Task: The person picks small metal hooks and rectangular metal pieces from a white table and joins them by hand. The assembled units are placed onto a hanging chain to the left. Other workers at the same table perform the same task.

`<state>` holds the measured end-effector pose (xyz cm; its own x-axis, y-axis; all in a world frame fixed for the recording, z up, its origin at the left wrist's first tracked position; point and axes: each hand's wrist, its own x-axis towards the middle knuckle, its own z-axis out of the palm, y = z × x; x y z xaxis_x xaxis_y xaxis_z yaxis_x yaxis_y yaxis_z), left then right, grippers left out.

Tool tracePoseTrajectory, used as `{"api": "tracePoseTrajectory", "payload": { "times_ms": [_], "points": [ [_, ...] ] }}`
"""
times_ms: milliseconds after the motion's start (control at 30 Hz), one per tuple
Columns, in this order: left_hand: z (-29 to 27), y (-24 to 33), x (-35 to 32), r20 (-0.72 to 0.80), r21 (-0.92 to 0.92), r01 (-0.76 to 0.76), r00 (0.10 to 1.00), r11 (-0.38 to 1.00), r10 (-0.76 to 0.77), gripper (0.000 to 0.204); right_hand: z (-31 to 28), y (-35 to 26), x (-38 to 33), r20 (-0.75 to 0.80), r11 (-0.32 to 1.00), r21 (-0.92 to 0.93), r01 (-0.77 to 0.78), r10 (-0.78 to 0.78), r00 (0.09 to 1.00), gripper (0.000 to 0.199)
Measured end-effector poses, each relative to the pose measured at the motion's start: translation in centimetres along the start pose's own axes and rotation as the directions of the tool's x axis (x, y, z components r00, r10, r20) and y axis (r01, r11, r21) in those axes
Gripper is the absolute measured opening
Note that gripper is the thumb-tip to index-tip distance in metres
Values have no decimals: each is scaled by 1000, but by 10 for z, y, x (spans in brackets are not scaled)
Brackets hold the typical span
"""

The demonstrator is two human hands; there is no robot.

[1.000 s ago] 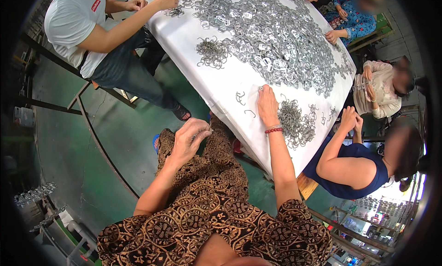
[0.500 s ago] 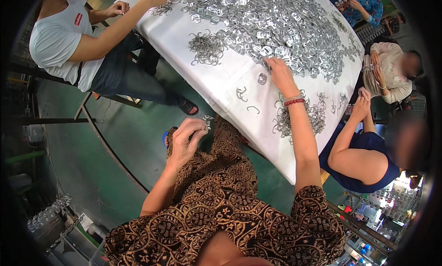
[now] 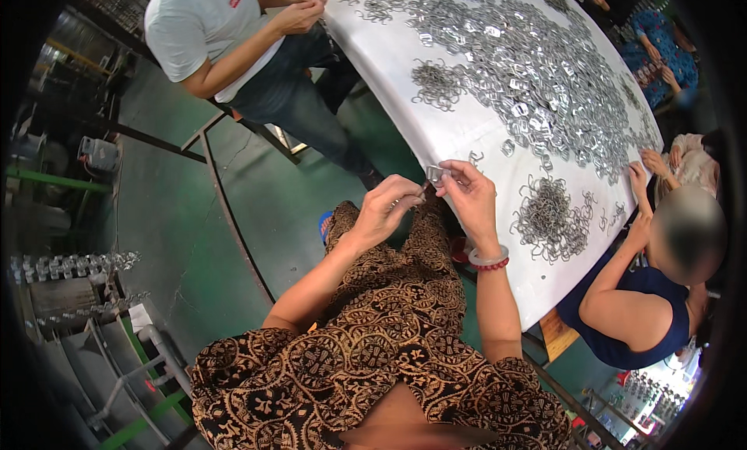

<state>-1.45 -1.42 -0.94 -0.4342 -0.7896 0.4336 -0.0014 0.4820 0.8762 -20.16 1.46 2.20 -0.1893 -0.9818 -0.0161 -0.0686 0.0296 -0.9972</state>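
My right hand pinches a small silver metal buckle just off the table's near-left edge. My left hand is closed, its fingertips meeting the buckle; a thin dark bit shows there, too small to name. A heap of bent wire hooks lies on the white-covered table to the right of my right hand. Farther back spreads a large pile of similar silver buckles. A few loose hooks lie close beyond my right hand, partly hidden by it.
A person in a white shirt works at the far left, another in dark blue at the right. More people sit along the far right side. Another hook heap lies on the table. A rack with metal parts stands at lower left.
My right hand has come back from the edge of the buckle pile toward my left hand, carrying a buckle. The two hands now meet at the table edge. The view has shifted.
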Motion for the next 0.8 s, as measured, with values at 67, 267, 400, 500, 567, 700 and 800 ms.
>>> {"api": "tracePoseTrajectory", "payload": {
  "times_ms": [67, 267, 400, 500, 567, 700, 800],
  "points": [
    [-4, 2, -2, -21, 28, -31, 999, 999, 32, 17, 23, -10, -10, -58, 999, -6, 50, -50, 997, 22],
    [-5, 9, -8, -52, 57, 19, 998, 998, -16, 17, 38, -19, -25, -63, 994, -66, 92, -96, 993, 18],
    [-6, 7, -15, -65, 112, 70, 996, 991, -63, 14, 40, -21, -31, -109, 992, 56, 116, -110, 988, 17],
    [-2, 4, -20, -134, 28, 107, 986, 994, -103, 25, 38, -21, -35, -98, 974, 198, 112, -94, 991, 16],
    [-1, 1, -18, -212, -88, 164, 961, 982, -180, 33, 37, -18, -38, -94, 960, 265, 88, -65, 993, 15],
    [-19, -27, 27, -252, 22, 422, 879, 906, -404, 18, 36, -6, -40, -93, 991, 99, 91, -82, 992, 15],
    [-21, -60, 83, -186, 373, 304, 950, 877, -250, 16, 38, 5, -43, -51, 996, 72, 55, -52, 997, 15]
  ]
}}
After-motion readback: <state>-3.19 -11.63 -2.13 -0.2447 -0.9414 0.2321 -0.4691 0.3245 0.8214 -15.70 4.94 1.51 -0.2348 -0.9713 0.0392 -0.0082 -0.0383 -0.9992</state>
